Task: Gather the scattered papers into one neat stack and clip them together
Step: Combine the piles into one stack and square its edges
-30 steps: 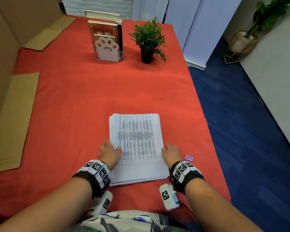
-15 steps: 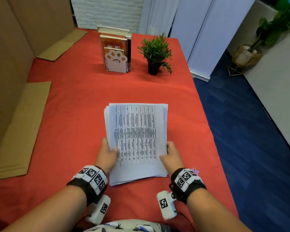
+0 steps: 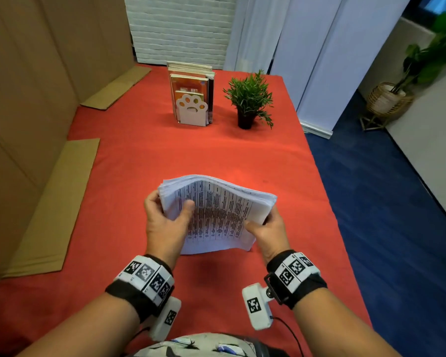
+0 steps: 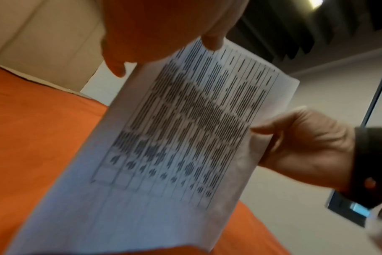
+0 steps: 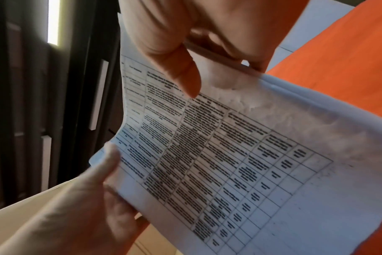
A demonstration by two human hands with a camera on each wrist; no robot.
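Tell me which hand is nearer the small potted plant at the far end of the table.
Right. The right hand grips the paper stack's right edge, on the potted plant's side of the table; the left hand grips the stack's left edge, farther away.

A: What is there to see?
B: A thick stack of white paper sheets, the top one printed with a black-lined table of small text.

A: How does it sit?
B: Raised on its near short edge upon the red cloth, leaning away, bowed over at the top, its upper edges slightly fanned.
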